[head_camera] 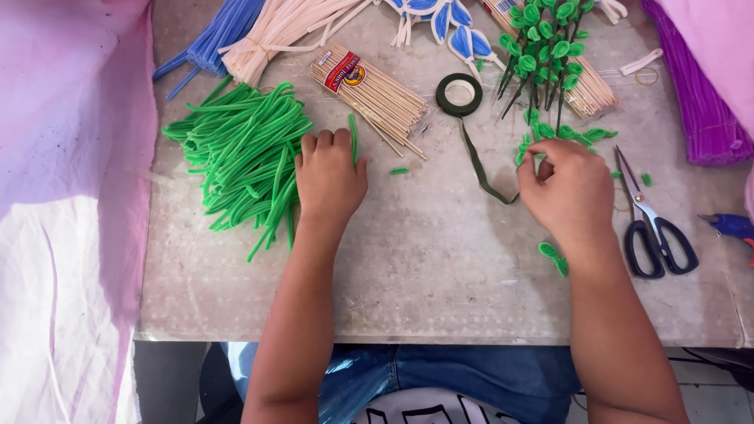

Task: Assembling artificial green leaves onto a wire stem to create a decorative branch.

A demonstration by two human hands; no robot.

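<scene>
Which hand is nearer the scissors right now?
Right. The right hand lies just left of the scissors, almost beside the blades. The left hand is far across the table, next to the pile of green pipe cleaners.

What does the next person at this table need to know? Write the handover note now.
Left hand: resting on the green pipe cleaners, one strand between its fingers.
Right hand: pinching a small green leaf piece by the loose end of the green tape.
Done: a bunch of leafed stems lies at the top; several loose leaves lie near the right hand.
Left: many pipe cleaners uncut and sticks bare. Scissors lie to the right.
</scene>
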